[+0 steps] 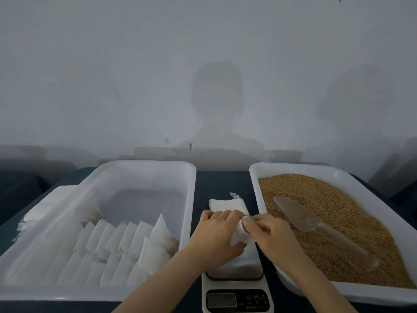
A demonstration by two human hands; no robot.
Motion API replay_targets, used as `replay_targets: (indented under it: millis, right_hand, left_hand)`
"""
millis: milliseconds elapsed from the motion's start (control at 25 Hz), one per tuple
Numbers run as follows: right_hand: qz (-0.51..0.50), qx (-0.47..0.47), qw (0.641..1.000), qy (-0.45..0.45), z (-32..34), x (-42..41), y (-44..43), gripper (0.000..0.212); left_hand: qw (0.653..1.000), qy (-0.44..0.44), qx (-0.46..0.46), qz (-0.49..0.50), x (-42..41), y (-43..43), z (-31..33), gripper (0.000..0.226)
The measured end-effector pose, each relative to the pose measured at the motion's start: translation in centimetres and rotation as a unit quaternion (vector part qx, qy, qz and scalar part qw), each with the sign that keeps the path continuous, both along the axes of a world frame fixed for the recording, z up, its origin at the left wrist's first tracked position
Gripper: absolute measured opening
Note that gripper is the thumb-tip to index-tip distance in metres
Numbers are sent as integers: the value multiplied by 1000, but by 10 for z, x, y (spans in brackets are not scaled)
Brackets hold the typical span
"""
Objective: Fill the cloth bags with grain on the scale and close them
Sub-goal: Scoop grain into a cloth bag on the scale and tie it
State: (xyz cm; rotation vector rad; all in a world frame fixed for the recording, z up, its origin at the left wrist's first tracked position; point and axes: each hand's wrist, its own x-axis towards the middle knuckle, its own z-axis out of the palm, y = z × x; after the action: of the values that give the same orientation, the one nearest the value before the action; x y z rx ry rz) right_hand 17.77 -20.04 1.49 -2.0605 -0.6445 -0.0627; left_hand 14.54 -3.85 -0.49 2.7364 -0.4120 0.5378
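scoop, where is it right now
In the head view the clear scoop lies on the grain in the right-hand tray, just right of the right hand.

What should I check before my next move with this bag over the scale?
1. Both the left hand and right hand grip the cloth bag above the scale: ok.
2. How full the cloth bag is: cannot tell, the hands cover it.
3. Reading on the display: cannot tell, blurred.
4. The scoop lies free on the grain: ok.
5. The spare bags are stacked behind the scale: ok.
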Motion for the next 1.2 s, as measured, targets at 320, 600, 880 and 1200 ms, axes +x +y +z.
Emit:
replay_targets:
  millis: [320,600,880,1200]
  right_hand:
    - [-205,-67,971,-102,20,22,-66,19]
    - [-190,-494,847,-50,8,48,-145,29]
    - [-219,-472,846,-117,33,52,-148,12]
    - [-172,-512,832,-127,31,69,-123,23]
  left_hand:
    - [969,147,-192,51,6,11,7,56]
    - [941,211,-265,11,3,10,13,62]
    - [939,238,-247,13,3,10,17,61]
    - [936,251,-247,-4,2,9,17,63]
